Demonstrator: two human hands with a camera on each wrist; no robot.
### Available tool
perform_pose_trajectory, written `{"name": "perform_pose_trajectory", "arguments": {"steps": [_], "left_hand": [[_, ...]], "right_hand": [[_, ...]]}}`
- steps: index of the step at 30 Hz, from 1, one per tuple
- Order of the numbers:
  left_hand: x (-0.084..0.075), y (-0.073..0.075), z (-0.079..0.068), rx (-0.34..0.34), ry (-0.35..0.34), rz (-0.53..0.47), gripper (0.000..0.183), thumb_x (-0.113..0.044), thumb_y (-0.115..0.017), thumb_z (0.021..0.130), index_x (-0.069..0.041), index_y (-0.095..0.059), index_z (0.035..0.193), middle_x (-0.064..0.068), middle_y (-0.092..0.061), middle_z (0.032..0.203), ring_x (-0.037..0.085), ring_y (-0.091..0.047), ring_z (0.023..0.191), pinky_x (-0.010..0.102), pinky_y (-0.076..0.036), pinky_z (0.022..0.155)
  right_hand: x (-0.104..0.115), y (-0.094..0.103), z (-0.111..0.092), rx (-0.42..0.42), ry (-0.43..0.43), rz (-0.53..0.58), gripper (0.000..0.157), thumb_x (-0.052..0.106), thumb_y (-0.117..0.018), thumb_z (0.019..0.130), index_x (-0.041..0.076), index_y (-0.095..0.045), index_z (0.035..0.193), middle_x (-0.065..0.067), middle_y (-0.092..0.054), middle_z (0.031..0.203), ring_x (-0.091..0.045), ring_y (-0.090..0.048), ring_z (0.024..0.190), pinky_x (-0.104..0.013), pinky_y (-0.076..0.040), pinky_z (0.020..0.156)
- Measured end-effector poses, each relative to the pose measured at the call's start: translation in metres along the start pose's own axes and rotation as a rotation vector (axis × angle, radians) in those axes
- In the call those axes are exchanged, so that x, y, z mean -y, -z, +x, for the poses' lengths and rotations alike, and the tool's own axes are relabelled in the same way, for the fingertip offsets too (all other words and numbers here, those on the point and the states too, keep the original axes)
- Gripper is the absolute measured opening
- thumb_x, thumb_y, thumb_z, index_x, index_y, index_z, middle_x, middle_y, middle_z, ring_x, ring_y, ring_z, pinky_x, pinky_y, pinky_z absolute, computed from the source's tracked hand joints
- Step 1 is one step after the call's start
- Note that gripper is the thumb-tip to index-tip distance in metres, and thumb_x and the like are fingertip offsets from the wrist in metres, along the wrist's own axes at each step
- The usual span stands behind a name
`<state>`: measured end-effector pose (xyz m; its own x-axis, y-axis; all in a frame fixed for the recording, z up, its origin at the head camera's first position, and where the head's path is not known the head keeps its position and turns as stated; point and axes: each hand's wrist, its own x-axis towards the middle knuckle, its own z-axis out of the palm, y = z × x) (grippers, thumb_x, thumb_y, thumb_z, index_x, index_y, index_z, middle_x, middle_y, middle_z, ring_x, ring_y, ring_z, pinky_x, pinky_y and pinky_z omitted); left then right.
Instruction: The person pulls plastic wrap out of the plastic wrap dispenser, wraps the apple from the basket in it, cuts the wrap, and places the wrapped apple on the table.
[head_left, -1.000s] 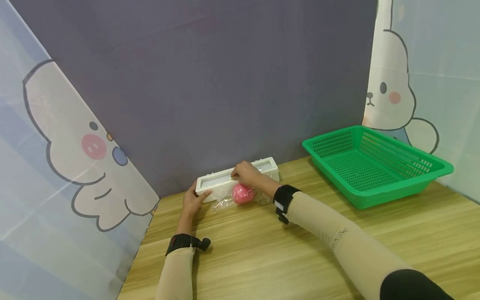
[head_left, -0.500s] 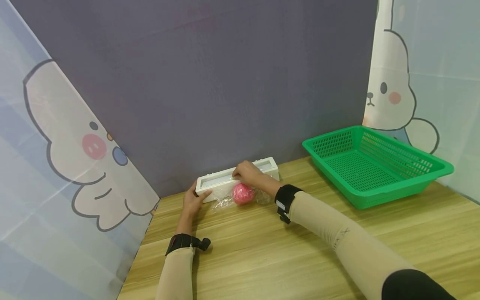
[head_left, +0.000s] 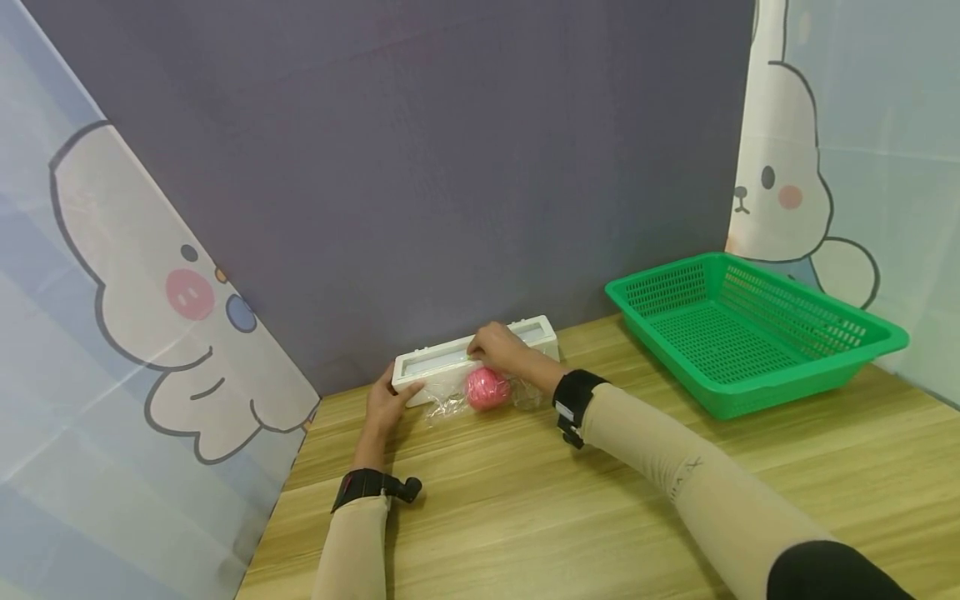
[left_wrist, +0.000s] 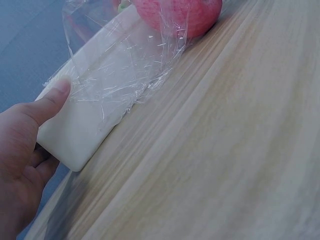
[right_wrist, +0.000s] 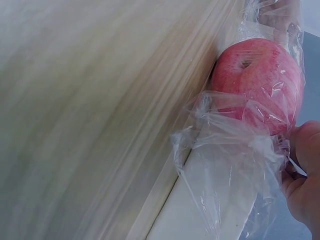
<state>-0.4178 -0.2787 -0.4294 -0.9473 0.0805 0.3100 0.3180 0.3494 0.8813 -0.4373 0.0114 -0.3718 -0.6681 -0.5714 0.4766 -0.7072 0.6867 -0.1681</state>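
A long white cling film dispenser (head_left: 442,381) lies along the back of the table, a window in its top. My left hand (head_left: 382,407) grips its left end, thumb (left_wrist: 54,97) on the front face and fingers behind. A red apple (head_left: 487,389) sits against the dispenser's front, covered by clear cling film (left_wrist: 122,75) that hangs in crumpled folds on both sides. Above the apple, my right hand (head_left: 498,347) pinches at the dispenser's upper front edge, where a small green tab (left_wrist: 122,5) shows at the fingertips. Film partly covers those fingers in the right wrist view.
A green perforated plastic basket (head_left: 750,383) stands at the back right of the wooden table (head_left: 525,508). Right behind the dispenser rises a grey backdrop (head_left: 450,167). Cartoon-printed curtains (head_left: 90,375) border both sides.
My right hand has slid slightly to the right along the dispenser's front edge. The left hand, dispenser and apple keep nearly the same place.
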Motion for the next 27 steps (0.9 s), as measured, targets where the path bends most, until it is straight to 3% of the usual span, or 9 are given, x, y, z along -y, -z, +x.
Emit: {"name": "perform_pose_trajectory", "arguments": {"steps": [4, 7, 11, 18, 27], "left_hand": [[-0.020, 0.001, -0.008, 0.018, -0.005, 0.006, 0.078, -0.005, -0.078, 0.097, 0.007, -0.035, 0.161, 0.035, -0.054, 0.147, 0.040, -0.060, 0.126, 0.018, -0.055, 0.084], [-0.022, 0.001, -0.009, 0.019, -0.012, 0.006, 0.077, -0.006, -0.078, 0.097, 0.007, -0.035, 0.161, 0.035, -0.055, 0.146, 0.039, -0.061, 0.124, 0.018, -0.055, 0.084], [-0.014, 0.001, -0.005, 0.018, 0.005, 0.003, 0.080, -0.007, -0.078, 0.097, 0.004, -0.034, 0.162, 0.033, -0.056, 0.146, 0.038, -0.060, 0.124, 0.018, -0.055, 0.083], [0.015, -0.002, 0.006, -0.028, -0.009, 0.010, 0.084, -0.015, -0.080, 0.097, -0.002, -0.033, 0.165, 0.030, -0.055, 0.148, 0.038, -0.058, 0.126, 0.010, -0.050, 0.079], [0.018, -0.003, 0.007, -0.051, -0.017, 0.019, 0.084, -0.017, -0.083, 0.095, -0.003, -0.036, 0.164, 0.026, -0.058, 0.147, 0.033, -0.060, 0.125, 0.010, -0.050, 0.082]], "right_hand": [[-0.002, 0.000, -0.001, 0.009, -0.003, -0.001, 0.011, 0.007, -0.075, 0.097, 0.009, -0.086, 0.099, -0.004, -0.081, 0.098, -0.022, -0.075, 0.091, -0.035, -0.061, 0.088], [-0.004, -0.001, -0.001, 0.014, -0.013, 0.003, 0.011, 0.008, -0.076, 0.097, 0.009, -0.085, 0.102, -0.005, -0.081, 0.101, -0.023, -0.076, 0.094, -0.036, -0.061, 0.090], [-0.005, -0.001, -0.001, 0.012, -0.016, -0.006, 0.011, 0.008, -0.076, 0.097, 0.009, -0.085, 0.104, -0.005, -0.081, 0.103, -0.025, -0.076, 0.098, -0.036, -0.060, 0.092], [-0.008, 0.000, -0.001, 0.019, -0.012, -0.024, 0.011, 0.009, -0.076, 0.097, 0.010, -0.086, 0.103, -0.003, -0.081, 0.102, -0.024, -0.076, 0.096, -0.036, -0.060, 0.091], [-0.009, 0.004, -0.005, 0.012, -0.002, -0.022, 0.012, 0.006, -0.076, 0.097, 0.009, -0.085, 0.103, -0.004, -0.081, 0.101, -0.025, -0.076, 0.094, -0.035, -0.061, 0.089]]}}
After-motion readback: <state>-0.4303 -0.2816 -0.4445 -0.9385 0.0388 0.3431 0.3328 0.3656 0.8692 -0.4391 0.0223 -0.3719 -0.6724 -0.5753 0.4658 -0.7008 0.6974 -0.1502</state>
